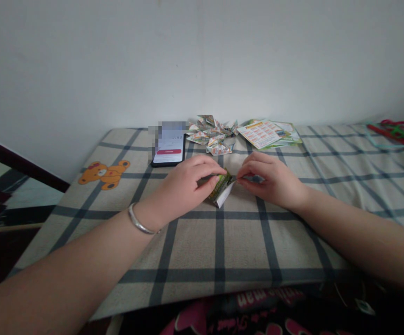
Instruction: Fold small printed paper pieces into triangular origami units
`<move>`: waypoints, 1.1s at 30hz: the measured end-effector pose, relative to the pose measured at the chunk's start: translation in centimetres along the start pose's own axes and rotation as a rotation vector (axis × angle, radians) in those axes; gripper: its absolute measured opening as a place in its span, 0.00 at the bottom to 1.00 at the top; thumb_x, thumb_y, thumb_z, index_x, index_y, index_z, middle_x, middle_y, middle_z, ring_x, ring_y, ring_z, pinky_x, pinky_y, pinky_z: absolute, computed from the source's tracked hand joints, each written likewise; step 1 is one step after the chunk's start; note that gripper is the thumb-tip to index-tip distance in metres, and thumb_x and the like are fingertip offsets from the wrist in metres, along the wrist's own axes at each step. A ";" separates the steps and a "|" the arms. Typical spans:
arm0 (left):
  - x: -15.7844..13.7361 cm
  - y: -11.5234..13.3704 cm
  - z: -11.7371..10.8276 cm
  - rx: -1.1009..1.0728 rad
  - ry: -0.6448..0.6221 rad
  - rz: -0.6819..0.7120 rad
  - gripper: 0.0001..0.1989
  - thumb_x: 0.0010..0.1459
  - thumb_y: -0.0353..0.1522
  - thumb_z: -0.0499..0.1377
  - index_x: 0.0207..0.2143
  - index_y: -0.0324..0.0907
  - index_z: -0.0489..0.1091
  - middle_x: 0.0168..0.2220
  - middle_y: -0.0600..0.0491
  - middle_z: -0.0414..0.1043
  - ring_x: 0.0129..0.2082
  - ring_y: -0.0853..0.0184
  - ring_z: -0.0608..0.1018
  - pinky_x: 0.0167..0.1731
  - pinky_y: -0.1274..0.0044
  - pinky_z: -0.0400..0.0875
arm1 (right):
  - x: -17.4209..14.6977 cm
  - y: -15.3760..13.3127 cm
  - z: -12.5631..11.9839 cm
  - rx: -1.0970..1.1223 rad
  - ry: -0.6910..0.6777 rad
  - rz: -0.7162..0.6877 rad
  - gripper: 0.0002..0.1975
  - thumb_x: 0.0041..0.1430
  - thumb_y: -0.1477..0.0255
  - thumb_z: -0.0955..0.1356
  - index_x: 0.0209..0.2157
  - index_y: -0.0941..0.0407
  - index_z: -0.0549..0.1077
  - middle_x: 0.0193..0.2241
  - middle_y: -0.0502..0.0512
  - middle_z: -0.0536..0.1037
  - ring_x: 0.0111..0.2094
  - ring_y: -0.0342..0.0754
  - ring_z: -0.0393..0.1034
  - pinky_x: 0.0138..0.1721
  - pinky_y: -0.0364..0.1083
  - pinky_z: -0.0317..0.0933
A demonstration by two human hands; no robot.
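A small folded piece of printed paper (222, 190), green and yellow with a white face, is held between my two hands just above the checked cloth. My left hand (188, 181), with a silver bangle at the wrist, pinches it between thumb and fingers from the left. From the right, the fingertips of my right hand (270, 179) close on its dark, narrow end. Behind the hands lies a group of folded paper pieces (212, 132) with coloured print. To their right rests a stack of flat printed sheets (263, 134).
A phone (168, 151) with a lit screen stands propped left of the folded pieces. An orange bear picture (104, 174) lies on the checked tablecloth (195, 246) at left. Red and green strands (395, 132) are at far right. The wall (202, 60) borders the table's back.
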State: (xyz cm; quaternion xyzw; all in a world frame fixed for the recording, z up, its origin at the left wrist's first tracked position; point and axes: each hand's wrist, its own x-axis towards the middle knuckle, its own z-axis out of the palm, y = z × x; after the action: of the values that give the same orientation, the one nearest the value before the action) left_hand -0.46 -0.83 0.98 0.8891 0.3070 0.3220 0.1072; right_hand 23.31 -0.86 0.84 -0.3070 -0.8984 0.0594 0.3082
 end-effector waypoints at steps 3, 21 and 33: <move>-0.1 -0.1 0.0 0.018 -0.023 -0.023 0.11 0.62 0.29 0.56 0.46 0.42 0.72 0.44 0.51 0.74 0.46 0.67 0.74 0.48 0.71 0.70 | -0.1 0.2 -0.1 -0.030 -0.006 -0.010 0.03 0.60 0.74 0.67 0.35 0.56 0.73 0.34 0.56 0.73 0.35 0.47 0.68 0.35 0.45 0.63; -0.2 0.0 0.2 0.231 -0.009 0.045 0.09 0.61 0.28 0.56 0.39 0.46 0.75 0.33 0.57 0.77 0.34 0.68 0.77 0.37 0.73 0.68 | -0.1 0.5 -0.7 -0.220 -0.055 -0.347 0.12 0.62 0.75 0.66 0.47 0.53 0.74 0.47 0.55 0.77 0.46 0.50 0.69 0.45 0.51 0.65; -0.2 -0.1 0.3 0.251 0.003 0.022 0.09 0.60 0.27 0.56 0.39 0.43 0.75 0.35 0.56 0.78 0.35 0.67 0.78 0.37 0.74 0.70 | 0.0 -0.4 -0.3 -0.156 -0.218 -0.425 0.12 0.65 0.71 0.64 0.47 0.52 0.76 0.46 0.53 0.78 0.47 0.49 0.70 0.45 0.49 0.66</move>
State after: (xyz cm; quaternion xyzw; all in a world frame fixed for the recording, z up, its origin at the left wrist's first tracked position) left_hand -0.47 -0.90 0.61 0.8984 0.3352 0.2837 -0.0089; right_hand 23.29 -1.16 1.24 -0.1259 -0.9726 -0.0434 0.1905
